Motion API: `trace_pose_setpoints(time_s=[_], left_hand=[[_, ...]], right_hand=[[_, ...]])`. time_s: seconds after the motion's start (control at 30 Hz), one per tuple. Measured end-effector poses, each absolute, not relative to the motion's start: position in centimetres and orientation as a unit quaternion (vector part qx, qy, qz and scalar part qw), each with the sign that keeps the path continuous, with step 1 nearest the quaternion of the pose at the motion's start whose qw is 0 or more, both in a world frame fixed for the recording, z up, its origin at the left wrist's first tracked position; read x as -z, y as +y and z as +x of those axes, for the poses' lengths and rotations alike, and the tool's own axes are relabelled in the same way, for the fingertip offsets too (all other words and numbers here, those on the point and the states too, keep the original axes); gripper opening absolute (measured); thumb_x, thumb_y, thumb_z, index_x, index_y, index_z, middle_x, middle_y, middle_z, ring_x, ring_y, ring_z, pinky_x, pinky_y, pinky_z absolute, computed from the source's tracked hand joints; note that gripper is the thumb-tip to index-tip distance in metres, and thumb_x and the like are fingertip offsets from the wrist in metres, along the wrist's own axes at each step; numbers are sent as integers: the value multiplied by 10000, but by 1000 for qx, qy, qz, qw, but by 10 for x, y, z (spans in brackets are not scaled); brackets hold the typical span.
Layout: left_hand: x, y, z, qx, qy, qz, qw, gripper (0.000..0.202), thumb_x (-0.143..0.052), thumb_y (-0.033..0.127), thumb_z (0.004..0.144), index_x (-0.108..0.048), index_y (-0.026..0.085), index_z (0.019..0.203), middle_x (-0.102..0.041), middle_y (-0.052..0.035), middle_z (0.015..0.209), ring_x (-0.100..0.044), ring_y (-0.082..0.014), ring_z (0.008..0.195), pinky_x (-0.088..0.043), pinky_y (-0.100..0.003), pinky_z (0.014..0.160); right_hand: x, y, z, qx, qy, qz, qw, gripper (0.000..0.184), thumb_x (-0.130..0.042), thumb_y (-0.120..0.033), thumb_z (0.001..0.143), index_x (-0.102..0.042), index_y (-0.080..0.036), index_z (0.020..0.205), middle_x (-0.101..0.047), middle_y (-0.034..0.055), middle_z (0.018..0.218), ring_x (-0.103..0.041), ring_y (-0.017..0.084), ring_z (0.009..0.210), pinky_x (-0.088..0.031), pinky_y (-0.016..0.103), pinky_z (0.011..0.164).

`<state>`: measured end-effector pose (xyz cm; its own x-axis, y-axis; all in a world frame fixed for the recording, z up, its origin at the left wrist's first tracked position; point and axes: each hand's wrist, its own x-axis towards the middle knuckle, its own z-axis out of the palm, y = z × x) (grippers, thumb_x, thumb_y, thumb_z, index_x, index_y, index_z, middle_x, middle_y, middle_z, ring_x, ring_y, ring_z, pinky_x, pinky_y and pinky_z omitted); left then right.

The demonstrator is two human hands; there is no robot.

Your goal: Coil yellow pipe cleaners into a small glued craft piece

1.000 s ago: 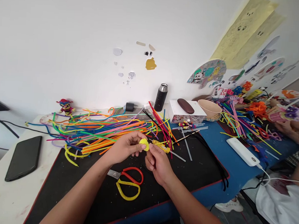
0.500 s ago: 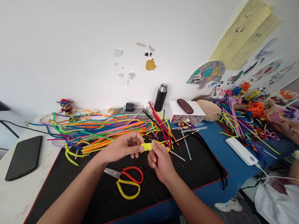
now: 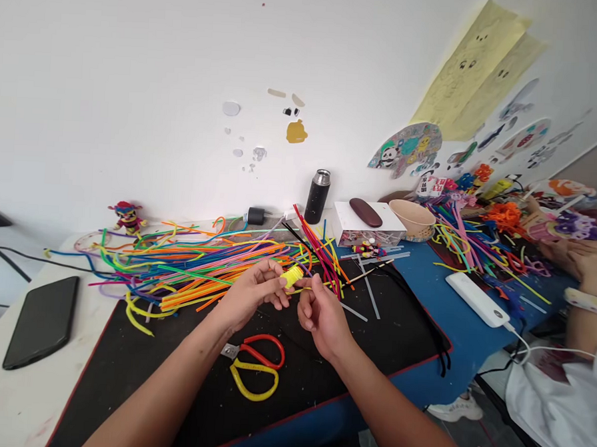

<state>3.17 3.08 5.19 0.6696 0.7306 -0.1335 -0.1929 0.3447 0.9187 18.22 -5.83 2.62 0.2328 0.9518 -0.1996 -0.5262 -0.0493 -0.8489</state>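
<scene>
A yellow pipe cleaner point(image 3: 292, 275), wound into a tight ribbed coil, is pinched between the thumb and fingers of my left hand point(image 3: 257, 289). Just to the right, my right hand point(image 3: 326, 322) is closed, its thumb up and index finger reaching toward the coil's lower end. A thin yellow length shows by its fingertips and seems to run through them; the exact grip is partly hidden. Below both hands, scissors point(image 3: 254, 381) with one red and one yellow handle lie on the black mat point(image 3: 179, 404), their blades partly covered by my left forearm.
Behind my hands spreads a heap of coloured pipe cleaners point(image 3: 191, 261). Farther back are a black flask point(image 3: 318, 196), a white box point(image 3: 373, 227) and a bowl point(image 3: 413, 219). A phone point(image 3: 42, 322) lies left, a white power bank point(image 3: 476, 300) right. Another person's hands point(image 3: 589, 262) are at far right.
My right thumb and fingers have come off the coil and sit slightly apart from it. The coil has tilted upward in my left hand. The view has shifted slightly.
</scene>
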Motion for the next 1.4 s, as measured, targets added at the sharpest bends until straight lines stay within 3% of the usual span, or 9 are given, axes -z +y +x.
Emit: trace_pose_setpoints(time_s=[0.13, 0.4, 0.6, 0.77, 0.9, 1.1, 1.4], left_hand=[[-52, 26, 34, -265, 259, 490, 789, 421, -891, 405, 775, -557, 184, 902, -742, -18, 769, -708, -136, 598, -530, -211, 553], [-50, 23, 36, -248, 248, 527, 774, 407, -870, 388, 804, -568, 186, 989, -704, 17, 760, -709, -135, 630, -548, -224, 586], [-52, 26, 34, -250, 232, 563, 752, 365, -837, 359, 830, -538, 196, 961, -677, 36, 731, -680, -127, 625, -538, -235, 594], [-52, 27, 33, -272, 237, 566, 741, 358, -838, 339, 821, -534, 195, 944, -667, 40, 745, -672, -119, 625, -521, -226, 588], [-50, 29, 33, -295, 251, 558, 734, 369, -834, 374, 830, -536, 195, 955, -679, 29, 749, -681, -130, 623, -521, -233, 580], [-52, 28, 33, -269, 234, 578, 734, 395, -837, 418, 849, -528, 196, 956, -675, 29, 745, -669, -126, 626, -522, -236, 591], [-54, 30, 25, -248, 198, 594, 740, 421, -863, 392, 840, -538, 207, 1032, -706, 2, 852, -688, -143, 732, -543, -264, 657]], right_hand=[[-29, -57, 183, -563, -258, -449, 645, 511, -786, -649, 843, -576, -189, 768, -468, -90, 511, -333, 46, 363, -166, 192, 379], [-31, -53, 186, -563, -253, -456, 641, 477, -862, -597, 776, -638, -178, 822, -379, -127, 446, -281, 39, 364, -189, 182, 380], [-29, -47, 184, -572, -254, -452, 635, 494, -884, -603, 740, -654, -171, 808, -519, -85, 509, -269, 22, 368, -184, 178, 366], [-28, -45, 180, -576, -252, -424, 652, 551, -811, -659, 811, -549, -191, 684, -408, -101, 446, -315, 41, 341, -187, 199, 375], [-26, -48, 179, -576, -269, -413, 652, 562, -745, -681, 868, -538, -190, 691, -463, -79, 482, -345, 47, 349, -181, 206, 376], [-24, -48, 181, -575, -256, -442, 640, 490, -860, -610, 780, -622, -182, 806, -403, -118, 463, -303, 39, 363, -182, 185, 378], [-32, -49, 183, -597, -227, -431, 638, 524, -860, -621, 761, -568, -188, 717, -339, -130, 432, -270, 35, 351, -165, 191, 378]])
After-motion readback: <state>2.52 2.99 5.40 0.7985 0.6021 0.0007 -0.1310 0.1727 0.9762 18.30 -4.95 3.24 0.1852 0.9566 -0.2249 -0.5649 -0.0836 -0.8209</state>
